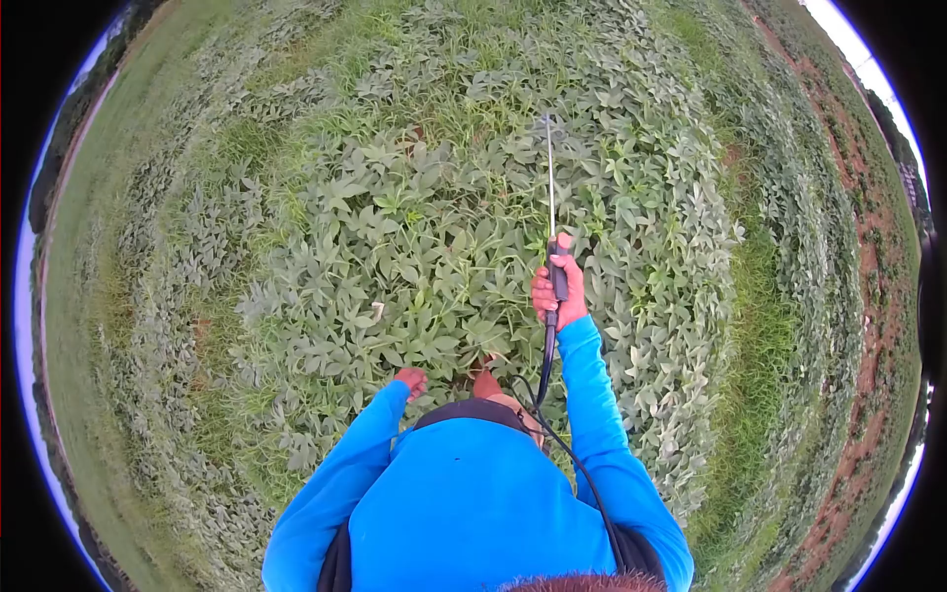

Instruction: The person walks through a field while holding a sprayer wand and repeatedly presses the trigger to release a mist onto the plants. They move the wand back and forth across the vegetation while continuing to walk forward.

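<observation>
My right hand (573, 298) is wrapped round the dark handle of a spray wand (550, 187). The wand's thin metal tube points straight ahead over the leaves, and a faint mist seems to show at its tip. From the handle a black hose (547, 360) curves back toward my right side and under my arm. My left hand (412, 383) is held low in front of my waist, its fingers curled closed. Whether anything is in that fist I cannot make out. Broad-leaved green plants (434, 247) spread beneath both hands and the wand.
Taller grass (764, 365) runs in a strip along the right, with bare reddish soil (853, 474) farther out. More grass grows among the plants on the left. A bare foot or leg (485, 383) shows among the leaves below me. Dark straps lie by my shoulders.
</observation>
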{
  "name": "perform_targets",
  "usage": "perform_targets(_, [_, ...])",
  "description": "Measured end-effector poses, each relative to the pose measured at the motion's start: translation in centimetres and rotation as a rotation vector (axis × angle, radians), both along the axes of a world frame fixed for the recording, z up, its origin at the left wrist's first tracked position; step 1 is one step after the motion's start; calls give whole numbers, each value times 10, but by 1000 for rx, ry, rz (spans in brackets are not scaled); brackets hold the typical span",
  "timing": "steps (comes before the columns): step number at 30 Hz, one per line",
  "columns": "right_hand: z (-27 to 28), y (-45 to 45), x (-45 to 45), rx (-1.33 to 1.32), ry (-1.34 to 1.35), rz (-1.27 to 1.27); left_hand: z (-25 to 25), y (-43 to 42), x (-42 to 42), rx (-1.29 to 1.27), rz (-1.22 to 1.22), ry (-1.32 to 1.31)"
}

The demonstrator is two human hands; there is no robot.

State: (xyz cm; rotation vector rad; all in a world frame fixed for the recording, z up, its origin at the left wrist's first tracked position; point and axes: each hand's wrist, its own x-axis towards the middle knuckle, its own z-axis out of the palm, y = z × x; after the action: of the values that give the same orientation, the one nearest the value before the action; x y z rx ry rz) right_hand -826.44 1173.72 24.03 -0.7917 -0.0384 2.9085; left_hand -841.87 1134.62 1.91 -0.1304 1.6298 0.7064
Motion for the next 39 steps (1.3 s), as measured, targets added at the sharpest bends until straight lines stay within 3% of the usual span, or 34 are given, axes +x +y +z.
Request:
perform_targets(2, [-5, 18, -28, -110, 102, 83, 1, 31, -34, 225, -11, 14])
perform_targets(7, [-8, 43, -96, -258, 215, 309, 30, 115, -105, 222, -23, 148])
perform_targets(14, [29, 44, -169, -111, 215, 571, 38, 139, -126, 107, 93, 141])
perform_targets(16, [32, 50, -184, -58, 186, 579, 19, 121, -123, 32, 98, 113])
perform_targets(18, [38, 54, -191, 34, 132, 557, 4, 96, -120, 11, -279, 185])
perform_targets(20, [40, 57, -192, 74, 69, 518, 2, 92, -109, -173, -400, 260])
perform_targets(23, [43, 63, -186, 134, -30, 440, -94, 41, -105, 356, -321, 681])
perform_targets(24, [39, 65, -183, 133, -69, 390, -94, 48, -111, 361, -324, 680])
perform_targets(29, [37, 93, -164, 90, -153, 254, -49, 91, -137, -62, -131, 22])
perform_targets(32, [46, 125, -154, 114, -200, 194, -39, 163, -164, -159, -11, -29])
perform_targets(37, [50, 179, -165, 237, -343, 77, -35, 289, -214, 157, 97, -41])
perform_targets(39, [45, 201, -182, 315, -398, 65, -7, 338, -225, 213, 20, 89])
